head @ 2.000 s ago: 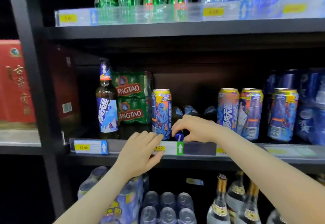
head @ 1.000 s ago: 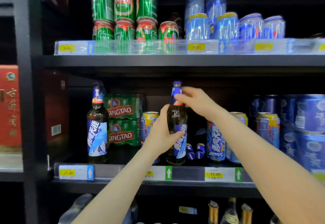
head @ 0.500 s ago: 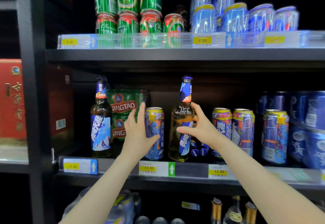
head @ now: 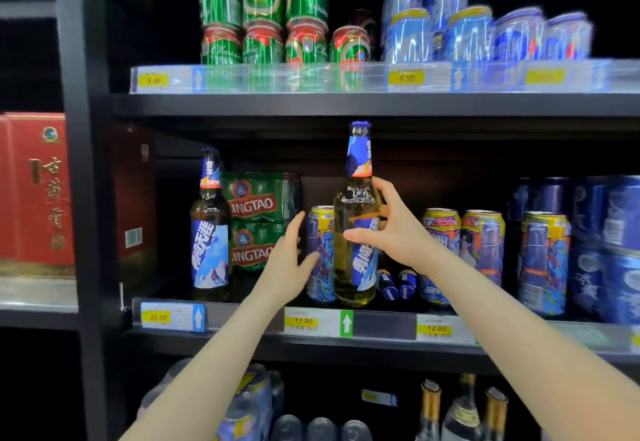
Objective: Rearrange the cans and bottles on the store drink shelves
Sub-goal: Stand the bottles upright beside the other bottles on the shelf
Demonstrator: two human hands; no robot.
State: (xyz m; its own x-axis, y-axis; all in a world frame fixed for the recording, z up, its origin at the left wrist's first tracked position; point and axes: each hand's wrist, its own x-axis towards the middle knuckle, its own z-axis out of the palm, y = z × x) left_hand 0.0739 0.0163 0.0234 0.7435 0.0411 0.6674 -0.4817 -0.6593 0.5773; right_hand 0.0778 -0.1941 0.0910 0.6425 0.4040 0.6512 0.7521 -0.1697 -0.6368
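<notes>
A tall beer bottle [head: 356, 219] with a blue neck and label stands upright at the front of the middle shelf [head: 377, 326]. My right hand [head: 391, 229] is wrapped round its body from the right. Just left of it stands a yellow-topped blue can [head: 320, 253], and my left hand [head: 289, 260] clasps that can from the left side. A second, darker bottle [head: 209, 229] of the same brand stands further left. Several matching cans [head: 481, 243] line the shelf to the right. Small blue bottles [head: 398, 283] lie behind my right wrist.
Green Tsingtao packs [head: 258, 219] are stacked behind the left bottle. The upper shelf carries green cans [head: 263, 11] and blue cans [head: 467, 32]. Blue multipacks [head: 620, 250] fill the right end. Red boxes [head: 34, 187] sit in the left bay. Gold-capped bottles [head: 464, 413] stand on the shelf below.
The bottle was lifted from lying behind the can and stood upright at the shelf front. My right hand slid from its neck to its body; my left hand moved onto the can.
</notes>
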